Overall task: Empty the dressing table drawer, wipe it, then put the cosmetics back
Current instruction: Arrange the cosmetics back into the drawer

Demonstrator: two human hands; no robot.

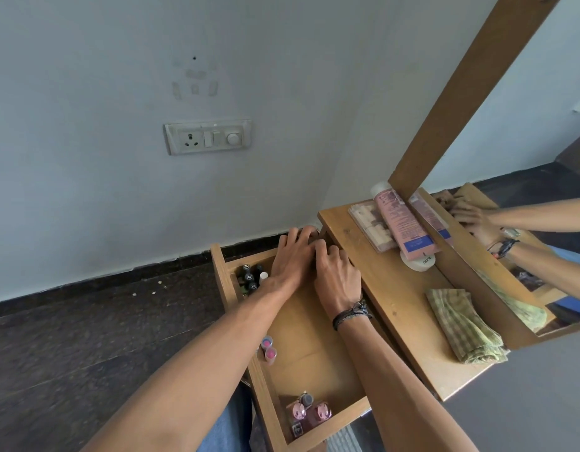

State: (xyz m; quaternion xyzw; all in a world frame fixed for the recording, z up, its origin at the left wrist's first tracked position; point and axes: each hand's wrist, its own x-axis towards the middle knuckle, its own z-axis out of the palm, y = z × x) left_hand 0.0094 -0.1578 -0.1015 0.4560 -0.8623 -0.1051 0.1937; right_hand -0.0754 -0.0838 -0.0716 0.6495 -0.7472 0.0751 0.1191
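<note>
The wooden drawer (265, 396) stands pulled open below the dressing table top (396, 288). My left hand (291, 256) and my right hand (337, 275) lie side by side at its far end, fingers bent down over something dark that they mostly hide. Dark-capped nail polish bottles (249, 278) stand in the far left corner. Two small pink-topped pots (268, 349) sit against the left wall. Pink glass bottles (309, 414) fill the near corner. On the table top lie a pink tube (401, 220), a clear box (368, 223), a white round case (419, 261) and a folded green checked cloth (464, 324).
A wood-framed mirror (526, 158) stands at the back of the table and reflects both hands. A wall socket plate (207, 137) is on the grey wall to the left. Dark floor (86, 321) lies left of the drawer. My knee in blue jeans (230, 425) is under the drawer's near end.
</note>
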